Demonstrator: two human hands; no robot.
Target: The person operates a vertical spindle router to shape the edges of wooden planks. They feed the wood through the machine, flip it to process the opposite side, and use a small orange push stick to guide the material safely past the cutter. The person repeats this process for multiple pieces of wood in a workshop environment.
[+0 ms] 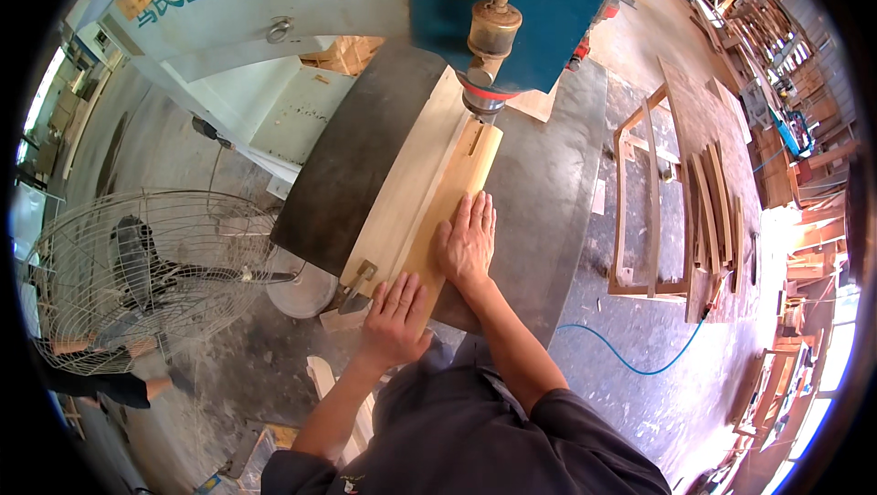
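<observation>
A pale wooden board [445, 221] lies lengthwise on a dark metal machine table [539, 194]. Narrow slots show near its far end, beneath the spindle chuck [482, 107] of a machine; the tool tip is partly hidden. Along the board's left side runs a wooden fence strip [402, 194] with a metal clamp [364, 274] at its near end. My right hand [470, 244] rests flat on the board, fingers stretched toward the spindle. My left hand [397, 317] grips the near end, its fingers over the top and its thumb at the end.
A caged floor fan [151, 276] stands at the left. The blue machine head [539, 20] rises ahead, with a pale cabinet [265, 11] beside it. At the right, a wooden bench [694, 175] carries several slats [717, 207]; a blue hose [639, 370] curves over the floor.
</observation>
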